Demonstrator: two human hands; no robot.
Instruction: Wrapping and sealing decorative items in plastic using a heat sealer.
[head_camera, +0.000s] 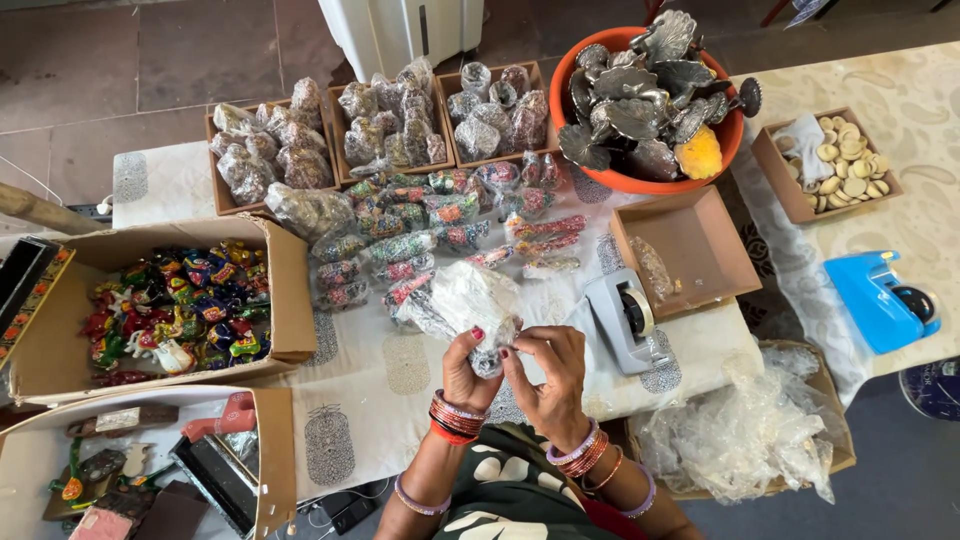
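Crinkled clear plastic packet (478, 305) sits just above the table's (380, 385) near edge, pinched by both hands; left hand (467, 372) and right hand (545, 375) are curled shut on its lower end; thin film could tear or slip, spilling contents onto wrapped packets (420, 235) nearby.

Orange bowl (563, 90) heaped with grey metal leaf-shaped pieces at the far edge of the tabletop (390, 385). Beside it, three shallow cardboard trays (213, 165) packed with clear-wrapped bundles. Rows of wrapped colourful trinkets (420, 235) laid out in front of the trays. Grey tape dispenser (622, 318) just beside an almost empty brown box (690, 245). Blue tape dispenser (880, 300) near a small box of pale discs (838, 165). Large carton of bright painted figurines (180, 305) at left. Heap of clear plastic bags (745, 425) at lower right.
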